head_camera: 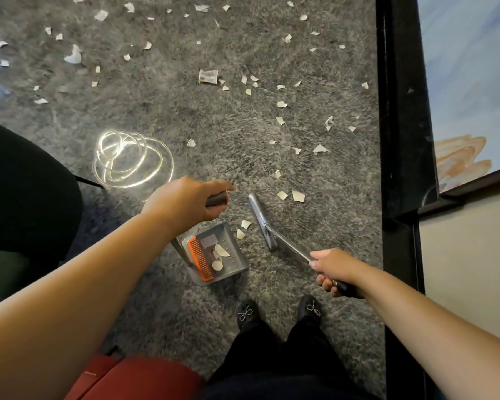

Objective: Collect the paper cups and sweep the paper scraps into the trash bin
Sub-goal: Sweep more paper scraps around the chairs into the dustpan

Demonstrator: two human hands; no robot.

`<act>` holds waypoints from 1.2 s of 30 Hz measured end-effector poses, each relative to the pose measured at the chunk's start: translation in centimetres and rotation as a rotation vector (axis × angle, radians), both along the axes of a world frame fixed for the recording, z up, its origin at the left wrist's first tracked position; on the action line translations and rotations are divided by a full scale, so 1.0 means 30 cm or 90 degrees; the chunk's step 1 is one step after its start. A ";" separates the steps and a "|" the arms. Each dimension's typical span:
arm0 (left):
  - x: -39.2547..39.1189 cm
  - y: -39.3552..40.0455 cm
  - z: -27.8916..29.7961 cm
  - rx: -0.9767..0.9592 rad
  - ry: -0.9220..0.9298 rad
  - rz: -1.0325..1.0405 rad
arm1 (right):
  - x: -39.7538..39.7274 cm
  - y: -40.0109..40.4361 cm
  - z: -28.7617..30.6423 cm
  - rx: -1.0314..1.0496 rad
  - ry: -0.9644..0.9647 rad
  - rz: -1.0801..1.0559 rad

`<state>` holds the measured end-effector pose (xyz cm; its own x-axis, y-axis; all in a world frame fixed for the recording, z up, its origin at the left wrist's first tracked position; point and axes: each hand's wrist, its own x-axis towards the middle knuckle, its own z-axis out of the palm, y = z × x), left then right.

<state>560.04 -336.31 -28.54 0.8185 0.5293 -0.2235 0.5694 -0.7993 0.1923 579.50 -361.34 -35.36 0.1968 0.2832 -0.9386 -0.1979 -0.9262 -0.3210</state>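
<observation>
At frame centre, sweeping underway: left hand (185,202) fingers wrapped round dustpan (214,256) handle, right hand (334,269) clenched on broom (261,219); next, draw nearby scraps (243,229) panward.

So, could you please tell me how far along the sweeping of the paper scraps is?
Early stage. Done: a few scraps already lie in the dustpan. In hand: the left hand grips the dustpan handle, and the right hand holds the broom, its head beside two scraps at the pan's mouth. Left: many scraps litter the grey carpet. No cups or bin visible.
</observation>
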 end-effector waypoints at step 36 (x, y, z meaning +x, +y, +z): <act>-0.055 0.013 0.000 0.016 -0.026 -0.008 | -0.111 0.101 0.028 -0.011 0.134 0.059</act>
